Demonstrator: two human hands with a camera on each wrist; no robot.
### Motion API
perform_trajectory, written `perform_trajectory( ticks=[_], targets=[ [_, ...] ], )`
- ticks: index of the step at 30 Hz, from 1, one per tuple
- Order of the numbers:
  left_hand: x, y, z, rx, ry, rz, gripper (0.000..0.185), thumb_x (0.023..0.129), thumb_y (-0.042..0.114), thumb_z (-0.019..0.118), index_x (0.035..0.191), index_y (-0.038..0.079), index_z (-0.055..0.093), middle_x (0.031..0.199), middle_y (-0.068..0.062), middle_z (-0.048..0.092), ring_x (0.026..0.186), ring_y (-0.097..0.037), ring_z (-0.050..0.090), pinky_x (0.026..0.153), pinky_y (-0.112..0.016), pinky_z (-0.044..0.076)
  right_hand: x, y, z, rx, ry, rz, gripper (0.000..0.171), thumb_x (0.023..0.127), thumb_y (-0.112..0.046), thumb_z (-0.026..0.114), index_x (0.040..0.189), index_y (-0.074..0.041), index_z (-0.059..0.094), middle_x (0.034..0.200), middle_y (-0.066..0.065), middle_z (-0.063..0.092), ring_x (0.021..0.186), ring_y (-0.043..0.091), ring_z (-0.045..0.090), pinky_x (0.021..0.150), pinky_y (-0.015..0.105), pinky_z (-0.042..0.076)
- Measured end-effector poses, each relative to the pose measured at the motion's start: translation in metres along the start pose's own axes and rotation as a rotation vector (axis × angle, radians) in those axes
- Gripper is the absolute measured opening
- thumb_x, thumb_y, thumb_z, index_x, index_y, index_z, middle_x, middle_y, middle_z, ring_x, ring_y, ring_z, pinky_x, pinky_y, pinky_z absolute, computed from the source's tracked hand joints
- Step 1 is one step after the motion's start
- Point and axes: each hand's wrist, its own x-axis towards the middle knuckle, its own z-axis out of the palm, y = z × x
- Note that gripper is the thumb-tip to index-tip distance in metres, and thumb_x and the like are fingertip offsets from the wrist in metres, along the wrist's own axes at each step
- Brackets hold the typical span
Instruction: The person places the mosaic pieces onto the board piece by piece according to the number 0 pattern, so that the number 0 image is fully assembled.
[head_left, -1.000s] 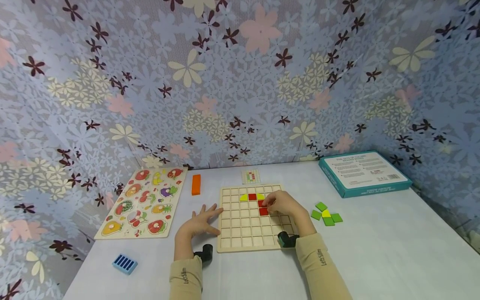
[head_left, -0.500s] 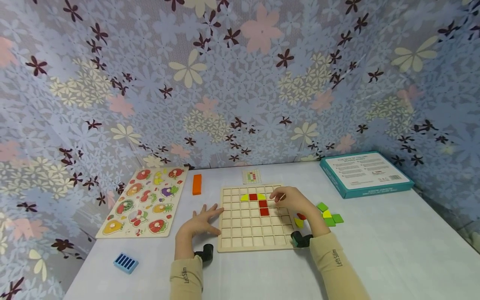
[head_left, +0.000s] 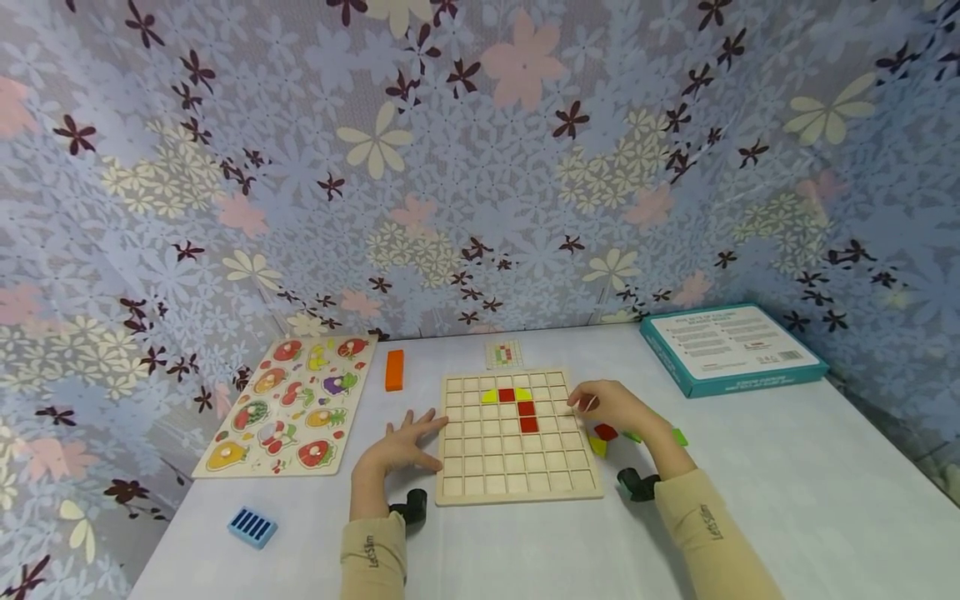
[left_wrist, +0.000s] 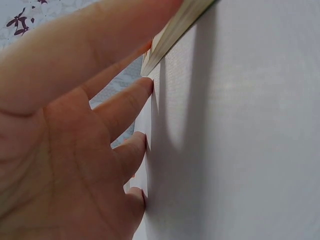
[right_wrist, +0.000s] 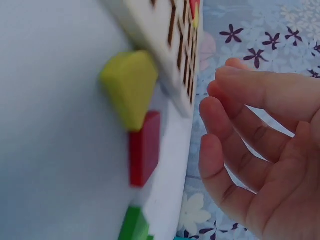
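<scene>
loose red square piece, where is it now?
Head view: the red piece lies on the table just right of the grid board, beside a yellow piece, under the right hand.

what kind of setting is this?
Likely a tabletop play or puzzle station: white table draped round with floral cloth, holding a wooden grid board, a fruit peg puzzle and a game box.

The table (head_left: pixel 750 517) is viewed from above by the head camera; close, low views are given by both wrist cameras, the grid board (head_left: pixel 517 492) (right_wrist: pixel 165 45) being shared.
</scene>
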Motion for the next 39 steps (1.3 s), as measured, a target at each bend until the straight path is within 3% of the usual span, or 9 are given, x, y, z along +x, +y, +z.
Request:
perform_trajectory(
  ticks=[7, 11, 17, 24, 31, 39],
  targets=[
    [-0.002, 0.000, -0.001, 0.017, -0.003, -0.003, 0.078, 0.067, 0.008, 0.078, 0.137, 0.016, 0.046, 0.152, -0.009, 0.023, 0.141, -0.036, -0.004, 0.109, -0.057, -0.013, -0.004, 0.013, 0.002, -0.010, -0.049, 0.136, 0.030, 0.076, 0.011, 0.055, 0.098, -0.006, 0.065, 0.098, 0.008, 0.060, 0.086, 0.023, 0.052, 0.066, 0.031, 0.050],
    [-0.003, -0.001, 0.000, 0.022, -0.002, 0.004, 0.078, 0.066, 0.008, 0.078, 0.137, 0.015, 0.047, 0.152, -0.010, 0.023, 0.141, -0.036, -0.004, 0.109, -0.057, -0.013, -0.009, 0.016, 0.000, -0.049, -0.086, 0.102, 0.037, 0.066, 0.018, 0.055, 0.094, -0.005, 0.065, 0.093, 0.006, 0.061, 0.081, 0.022, 0.051, 0.068, 0.032, 0.048],
    [-0.002, -0.001, 0.000, 0.012, 0.002, 0.007, 0.078, 0.066, 0.007, 0.078, 0.137, 0.015, 0.047, 0.152, -0.010, 0.023, 0.141, -0.036, -0.004, 0.108, -0.057, -0.013, -0.012, 0.018, -0.002, -0.099, -0.084, 0.085, 0.038, 0.062, 0.019, 0.055, 0.090, -0.005, 0.064, 0.088, 0.006, 0.061, 0.077, 0.021, 0.049, 0.066, 0.032, 0.045],
    [-0.002, 0.001, 0.001, 0.005, 0.002, -0.002, 0.078, 0.066, 0.007, 0.078, 0.137, 0.015, 0.047, 0.152, -0.010, 0.023, 0.141, -0.036, -0.004, 0.109, -0.056, -0.014, -0.009, 0.020, -0.003, -0.175, -0.042, 0.100, 0.039, 0.063, 0.018, 0.056, 0.092, -0.006, 0.065, 0.085, 0.007, 0.056, 0.076, 0.022, 0.047, 0.064, 0.032, 0.044],
    [-0.001, 0.002, 0.000, 0.012, 0.005, -0.003, 0.078, 0.066, 0.007, 0.078, 0.137, 0.015, 0.046, 0.152, -0.010, 0.022, 0.141, -0.036, -0.004, 0.109, -0.057, -0.013, -0.005, 0.016, -0.002, -0.227, 0.000, 0.117, 0.038, 0.068, 0.016, 0.056, 0.096, -0.007, 0.065, 0.087, 0.009, 0.053, 0.077, 0.023, 0.047, 0.070, 0.036, 0.047],
    [-0.002, 0.002, -0.001, 0.027, 0.001, 0.001, 0.077, 0.066, 0.007, 0.078, 0.137, 0.015, 0.047, 0.152, -0.011, 0.022, 0.140, -0.037, -0.003, 0.108, -0.058, -0.012, -0.002, 0.011, -0.003, -0.219, 0.002, 0.053, 0.039, 0.070, 0.018, 0.052, 0.099, -0.005, 0.065, 0.086, 0.010, 0.055, 0.079, 0.023, 0.047, 0.074, 0.038, 0.047]
  ],
)
